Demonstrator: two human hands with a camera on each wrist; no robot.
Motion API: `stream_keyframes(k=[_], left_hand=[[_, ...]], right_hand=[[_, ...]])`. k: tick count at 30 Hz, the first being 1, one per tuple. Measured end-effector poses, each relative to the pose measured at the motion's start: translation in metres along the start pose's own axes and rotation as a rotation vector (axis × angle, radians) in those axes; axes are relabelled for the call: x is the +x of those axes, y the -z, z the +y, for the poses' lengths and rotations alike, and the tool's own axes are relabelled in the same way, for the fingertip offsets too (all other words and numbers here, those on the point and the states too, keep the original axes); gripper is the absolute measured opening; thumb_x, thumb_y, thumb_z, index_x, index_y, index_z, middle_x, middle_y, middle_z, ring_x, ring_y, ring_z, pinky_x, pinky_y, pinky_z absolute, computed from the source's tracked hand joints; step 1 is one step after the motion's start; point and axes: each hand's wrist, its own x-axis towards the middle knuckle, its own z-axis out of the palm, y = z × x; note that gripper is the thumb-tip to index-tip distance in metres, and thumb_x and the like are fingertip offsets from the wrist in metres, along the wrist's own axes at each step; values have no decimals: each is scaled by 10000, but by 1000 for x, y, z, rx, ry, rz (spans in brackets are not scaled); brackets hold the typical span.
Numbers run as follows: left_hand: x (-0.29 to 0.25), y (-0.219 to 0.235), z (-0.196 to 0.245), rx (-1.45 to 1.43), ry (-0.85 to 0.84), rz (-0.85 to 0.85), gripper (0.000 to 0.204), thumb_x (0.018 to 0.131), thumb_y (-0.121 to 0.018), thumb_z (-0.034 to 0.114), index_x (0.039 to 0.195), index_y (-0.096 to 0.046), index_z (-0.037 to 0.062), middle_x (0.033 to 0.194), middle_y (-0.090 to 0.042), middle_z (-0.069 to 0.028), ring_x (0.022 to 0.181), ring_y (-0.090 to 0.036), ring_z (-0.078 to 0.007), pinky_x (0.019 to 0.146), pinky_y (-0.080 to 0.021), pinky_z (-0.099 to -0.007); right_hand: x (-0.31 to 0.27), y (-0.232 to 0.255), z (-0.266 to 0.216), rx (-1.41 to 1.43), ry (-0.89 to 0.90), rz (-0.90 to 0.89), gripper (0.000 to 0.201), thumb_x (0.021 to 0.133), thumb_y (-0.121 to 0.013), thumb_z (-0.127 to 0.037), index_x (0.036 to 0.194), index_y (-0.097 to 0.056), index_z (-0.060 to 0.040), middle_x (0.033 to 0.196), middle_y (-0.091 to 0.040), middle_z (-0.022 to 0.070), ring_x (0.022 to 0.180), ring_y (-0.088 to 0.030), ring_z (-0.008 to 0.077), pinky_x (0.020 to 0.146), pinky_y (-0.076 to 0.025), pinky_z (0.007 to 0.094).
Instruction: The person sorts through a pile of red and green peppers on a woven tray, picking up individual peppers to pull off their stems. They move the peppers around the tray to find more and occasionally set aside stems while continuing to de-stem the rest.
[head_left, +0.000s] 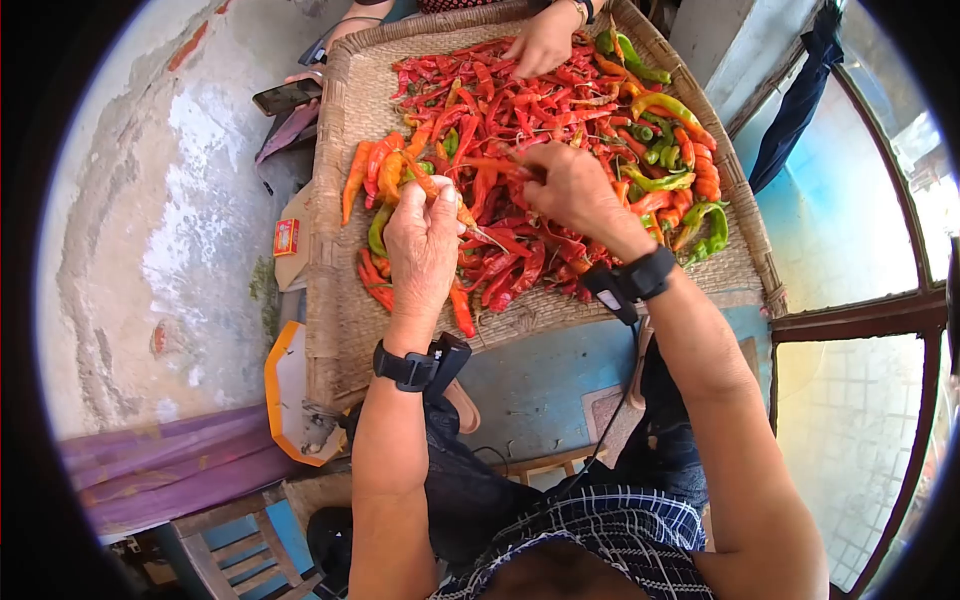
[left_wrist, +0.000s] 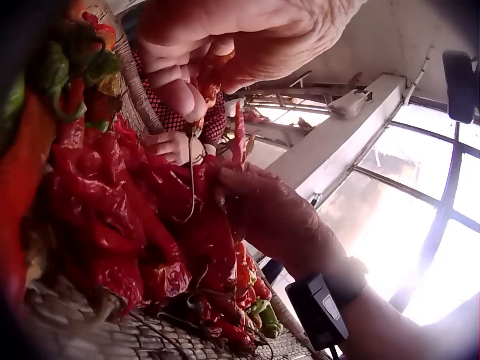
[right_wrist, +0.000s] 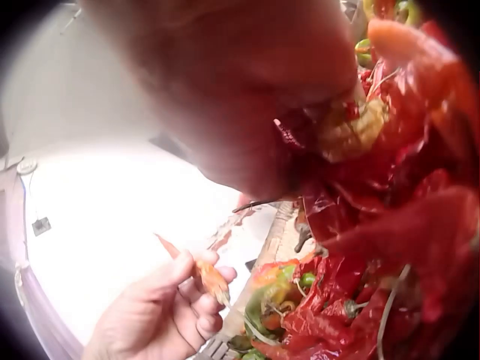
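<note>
My left hand (head_left: 420,250) pinches an orange chili pepper (right_wrist: 211,281) between thumb and fingers, its thin stem hanging free. Over the middle of the pile, my right hand (head_left: 578,195) grips a red chili pepper (left_wrist: 238,139) that juts out past the fingertips. Most of that pepper is hidden behind the fingers in the head view. Beneath both hands lies a heap of wrinkled red chili peppers (head_left: 510,265) on a woven tray (head_left: 345,330). Several orange peppers (head_left: 357,180) lie along the tray's left side, while green ones (head_left: 712,230) gather at the right.
Across the tray, another person's hand (head_left: 545,42) reaches into the peppers. A phone (head_left: 287,96) is beyond the tray's left rim. An orange-edged container (head_left: 285,385) stands below it. Windows (head_left: 840,230) line the right side, with a folded dark umbrella (head_left: 800,100).
</note>
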Motion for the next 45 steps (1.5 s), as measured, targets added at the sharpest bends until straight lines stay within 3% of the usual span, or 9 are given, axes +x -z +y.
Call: stream_keyframes(k=[4, 9, 12, 16, 20, 25, 38, 42, 45], left_hand=[[-5, -8, -1, -21, 18, -46, 165, 938, -547, 164, 992, -574, 11, 745, -603, -37, 615, -568, -88, 586, -480, -244], [-12, -23, -5, 100, -31, -212, 189, 943, -553, 199, 1024, -578, 30, 801, -595, -22, 676, -574, -82, 614, -491, -232], [-10, -27, -4, 134, -71, -230, 176, 938, -560, 190, 1021, -577, 35, 799, -588, -16, 672, -563, -77, 613, -485, -226], [-8, -26, 1, -24, -48, -90, 154, 932, -563, 164, 983, -585, 21, 720, -587, -15, 621, -565, -84, 592, -480, -238], [-1, -11, 7, -84, -39, -19, 196, 951, -547, 209, 1031, -569, 31, 735, -575, -10, 609, -556, -68, 566, -478, -216], [-1, -8, 5, -157, -2, -29, 206, 957, -535, 222, 1047, -570, 39, 748, -574, -8, 587, -544, -61, 548, -471, -211], [-5, -13, 5, -166, 25, -112, 234, 959, -534, 231, 1073, -584, 32, 790, -593, -16, 618, -552, -58, 561, -467, -201], [-4, -10, 3, -153, 15, -108, 233, 955, -540, 226, 1073, -580, 29, 806, -594, -18, 627, -556, -63, 564, -467, -200], [-5, -9, 4, -161, 19, -101, 208, 945, -552, 205, 1047, -570, 24, 795, -584, -15, 628, -550, -66, 570, -466, -209]], right_hand=[[-7, 32, 11, 494, -176, -134, 171, 836, -672, -165, 928, -668, -22, 776, -651, 64, 661, -605, 175, 616, -481, 331], [-13, 44, 25, 133, 281, 115, 236, 906, -633, -205, 1017, -669, 0, 892, -600, 14, 768, -528, 88, 677, -445, 244], [-13, 45, 16, 493, 174, 198, 264, 924, -608, -228, 1038, -659, 5, 837, -605, 12, 713, -540, 91, 649, -453, 225], [-22, 62, 4, 908, -247, -155, 233, 925, -605, -226, 925, -654, 2, 674, -607, 3, 521, -546, 63, 465, -472, 219], [-15, 64, 12, 566, -268, -684, 274, 905, -632, -283, 862, -659, -15, 632, -582, -10, 505, -540, 47, 464, -480, 201], [14, 58, 24, 573, -96, 215, 432, 916, -610, -298, 1171, -570, 49, 657, -613, 57, 632, -608, 88, 552, -507, 260], [-3, 1, 20, -423, 167, -127, 330, 814, -582, -74, 1136, -631, -125, 858, -637, 178, 813, -624, 356, 685, -514, 418], [4, 7, 14, -33, 225, 51, 172, 826, -593, -97, 975, -675, -75, 787, -650, 169, 735, -651, 335, 663, -523, 418], [4, 31, 2, 516, 39, 16, 224, 901, -618, -234, 881, -655, -13, 667, -634, 47, 616, -622, 140, 558, -493, 278]])
